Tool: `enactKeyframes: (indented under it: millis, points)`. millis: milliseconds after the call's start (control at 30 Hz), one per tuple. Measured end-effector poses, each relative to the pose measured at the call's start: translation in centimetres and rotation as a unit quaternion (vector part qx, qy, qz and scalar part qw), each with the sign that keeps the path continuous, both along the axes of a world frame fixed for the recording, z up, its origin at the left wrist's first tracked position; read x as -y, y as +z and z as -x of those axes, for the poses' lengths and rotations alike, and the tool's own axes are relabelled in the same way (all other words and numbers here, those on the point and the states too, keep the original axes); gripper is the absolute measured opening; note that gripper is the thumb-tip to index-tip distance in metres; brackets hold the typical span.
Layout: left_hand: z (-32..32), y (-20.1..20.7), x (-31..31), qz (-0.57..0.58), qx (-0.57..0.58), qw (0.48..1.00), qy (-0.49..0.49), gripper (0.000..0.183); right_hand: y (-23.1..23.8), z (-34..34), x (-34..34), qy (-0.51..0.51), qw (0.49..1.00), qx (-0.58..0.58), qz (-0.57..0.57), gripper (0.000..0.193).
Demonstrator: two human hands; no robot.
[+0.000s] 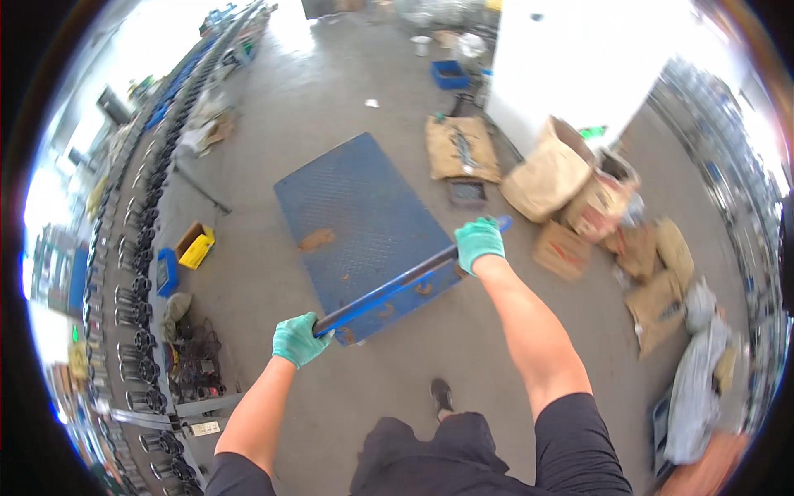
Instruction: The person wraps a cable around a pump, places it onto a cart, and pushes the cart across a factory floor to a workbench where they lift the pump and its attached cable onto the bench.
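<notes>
A blue platform cart [364, 215] stands on the floor in front of me, its flat deck scuffed and rusty in patches. Its push handle [393, 288], a blue bar with dark worn stretches, runs across the near end. My left hand [299, 339], in a green glove, is closed round the bar's left end. Near the right end, my right hand [480, 244], gloved the same way, grips the bar too. Nothing is loaded on the deck. Both arms reach forward, and the wheels are hidden beneath the deck.
Along the left runs a long machine row with dark spools [136, 302]. A yellow bin [196, 245] and a blue bin [166, 272] sit beside it. To the right are a white pillar [571, 66], paper sacks [550, 169], a cardboard box [562, 250] and a grey plastic-wrapped bundle [699, 388].
</notes>
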State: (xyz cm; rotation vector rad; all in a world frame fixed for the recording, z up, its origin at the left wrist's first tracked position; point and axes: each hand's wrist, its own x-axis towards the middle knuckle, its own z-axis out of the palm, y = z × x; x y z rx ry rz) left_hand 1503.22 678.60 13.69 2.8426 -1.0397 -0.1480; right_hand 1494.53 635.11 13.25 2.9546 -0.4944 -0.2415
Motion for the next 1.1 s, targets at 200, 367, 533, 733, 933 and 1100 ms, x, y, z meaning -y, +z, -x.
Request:
enactKeyframes:
  millis: [200, 367, 533, 733, 933, 1100]
  points:
    - [-22.2, -0.1, 3.1, -0.032, -0.009, 0.999, 0.041, 0.034, 0.7, -23.2, 3.1, 0.036, 0.999, -0.006, -0.004, 0.026]
    - [-42.0, 0.1, 6.1, 0.020, 0.028, 0.999, 0.040, 0.032, 1.2, -43.4, 6.4, 0.063, 0.998, 0.009, 0.017, 0.024]
    - [-61.5, 1.2, 9.1, -0.025, -0.019, 0.998, 0.057, 0.032, 3.2, -62.9, 8.6, 0.069, 0.997, -0.046, -0.002, 0.023]
    - [-85.6, 1.1, 9.2, -0.020, 0.012, 0.997, 0.067, 0.026, 5.4, -87.1, 9.9, 0.120, 0.983, -0.105, -0.090, 0.026]
    - [-109.7, -0.9, 9.5, -0.082, 0.021, 0.978, 0.190, 0.020, 5.6, -111.1, 11.2, 0.179, 0.965, -0.099, -0.163, 0.030]
    - [-130.3, 1.1, 12.8, -0.225, -0.050, 0.926, 0.300, 0.024, 5.9, -130.6, 13.1, 0.218, 0.946, -0.119, -0.209, 0.032]
